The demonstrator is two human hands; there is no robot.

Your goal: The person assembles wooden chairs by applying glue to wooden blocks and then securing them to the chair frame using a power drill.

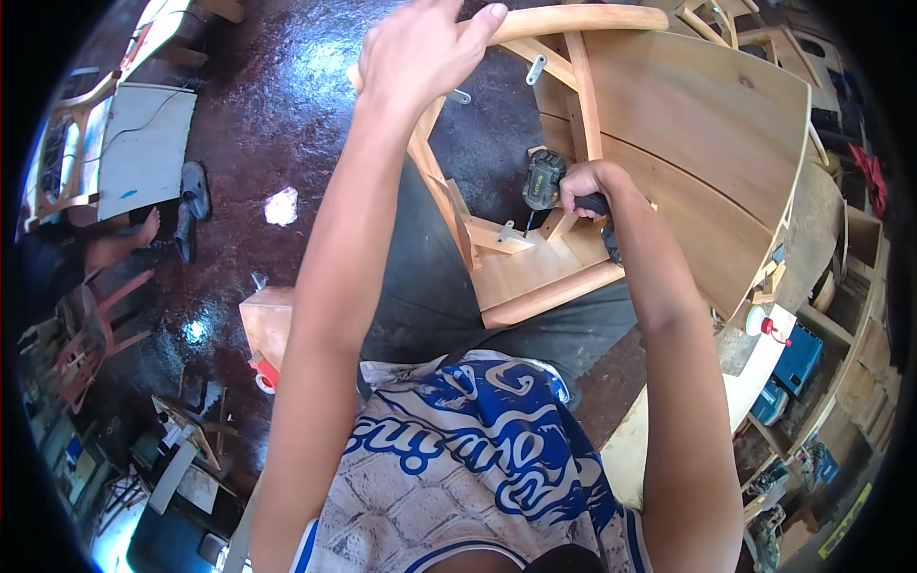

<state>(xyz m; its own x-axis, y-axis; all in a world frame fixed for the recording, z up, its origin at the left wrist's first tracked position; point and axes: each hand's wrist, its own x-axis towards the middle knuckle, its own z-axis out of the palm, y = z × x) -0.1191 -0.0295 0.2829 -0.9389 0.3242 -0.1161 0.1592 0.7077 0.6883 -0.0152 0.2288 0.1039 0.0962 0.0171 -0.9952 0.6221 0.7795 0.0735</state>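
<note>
My left hand (420,53) grips the rounded top rail of an unfinished wooden chair frame (573,19) at the upper middle. My right hand (587,186) holds a dark cordless drill (544,180), its bit pointing down at a small metal bracket (506,229) on a corner block inside the frame. The chair lies tipped, its wide plank seat (697,143) spreading to the right. Another metal bracket (536,69) is fixed near the upper rail. My lap in dark shorts sits under the frame.
Dark glossy floor around. A wooden block (267,320) stands at lower left, sandals (194,191) and another person's foot (143,229) at far left, a white board (143,143) beyond. A red-capped white bottle (759,323) and blue case (793,363) sit at right.
</note>
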